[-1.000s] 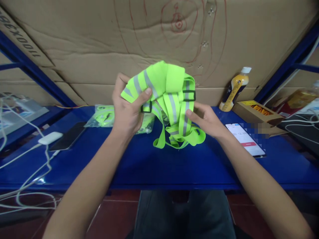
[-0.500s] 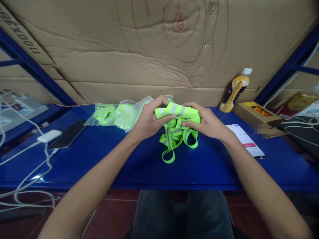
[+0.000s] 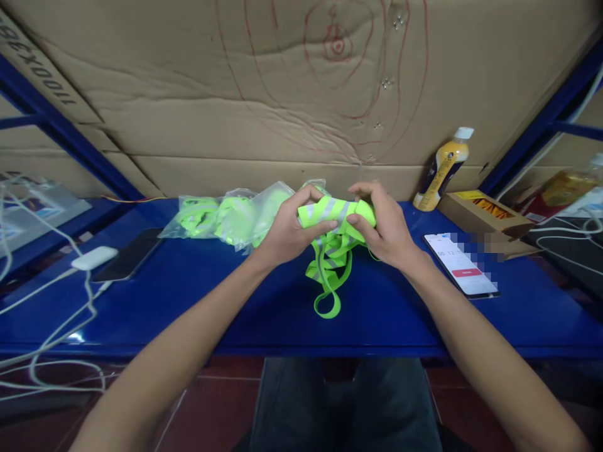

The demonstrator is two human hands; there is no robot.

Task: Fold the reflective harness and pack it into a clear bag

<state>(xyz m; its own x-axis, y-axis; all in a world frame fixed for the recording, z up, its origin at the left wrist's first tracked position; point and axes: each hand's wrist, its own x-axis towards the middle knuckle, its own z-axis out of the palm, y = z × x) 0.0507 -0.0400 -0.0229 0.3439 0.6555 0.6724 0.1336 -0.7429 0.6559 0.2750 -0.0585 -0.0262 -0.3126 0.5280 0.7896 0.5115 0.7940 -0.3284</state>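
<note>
A neon-green reflective strap vest with grey stripes is bunched into a tight roll just above the blue table. My left hand is closed round its left end. My right hand is closed round its right end. Loose green loops hang from the roll down to the table top, the lowest near the middle of the table.
Clear bags of the same green vests lie behind my left hand. A phone with a lit screen lies at right, a yellow bottle and an open carton behind it. At left lie a dark phone, a white charger and cables.
The vest was held up and spread out; both hands have lowered it and gathered it into a compact roll, with the loose loops now hanging lower.
</note>
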